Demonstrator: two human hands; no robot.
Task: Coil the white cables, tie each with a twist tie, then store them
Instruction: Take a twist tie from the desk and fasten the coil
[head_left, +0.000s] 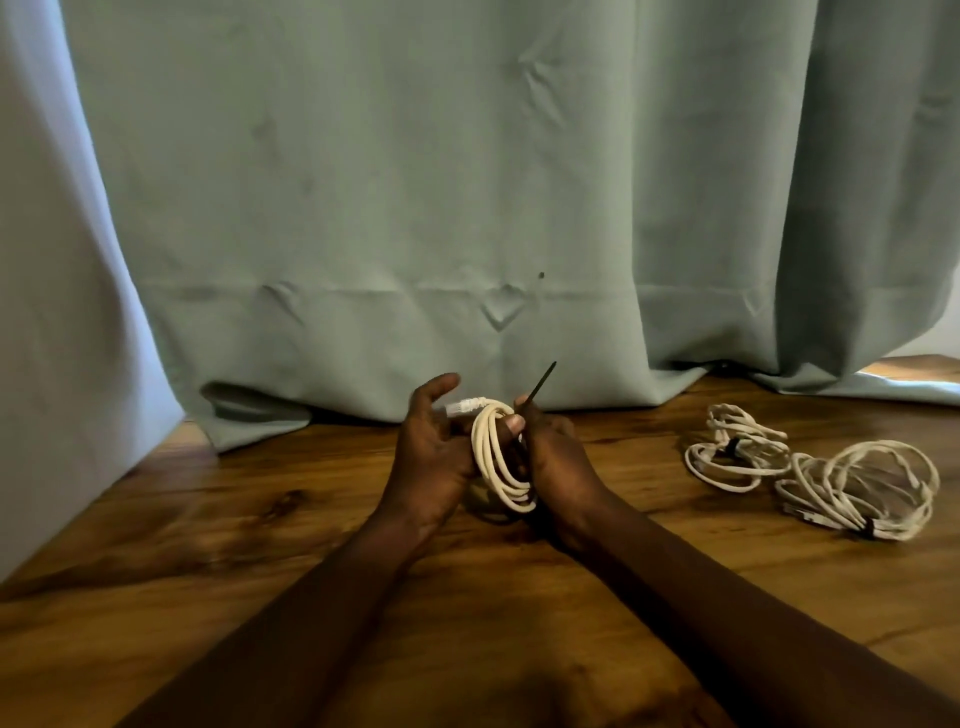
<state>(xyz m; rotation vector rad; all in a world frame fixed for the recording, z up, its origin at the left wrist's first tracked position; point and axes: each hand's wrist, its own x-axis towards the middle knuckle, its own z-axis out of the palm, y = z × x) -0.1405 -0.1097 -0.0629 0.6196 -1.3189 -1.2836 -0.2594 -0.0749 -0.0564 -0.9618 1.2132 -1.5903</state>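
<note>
A coiled white cable (496, 462) stands upright between my hands above the wooden table (208, 519), its white plug pointing left at the top. My left hand (434, 457) cups the coil from the left, its thumb lying across the loops and its upper fingers spread free. My right hand (553, 457) pinches a thin black twist tie (541, 382) whose free end sticks up and to the right; the tie's lower part is hidden behind the coil. On the table at the right lie two coiled white cables, one (737, 449) and another (862, 491), each with a dark tie around it.
A pale green curtain (467, 208) hangs along the table's far edge and bunches onto the wood. A white wall or panel (47, 338) stands at the left. My forearms stretch across the near part of the table.
</note>
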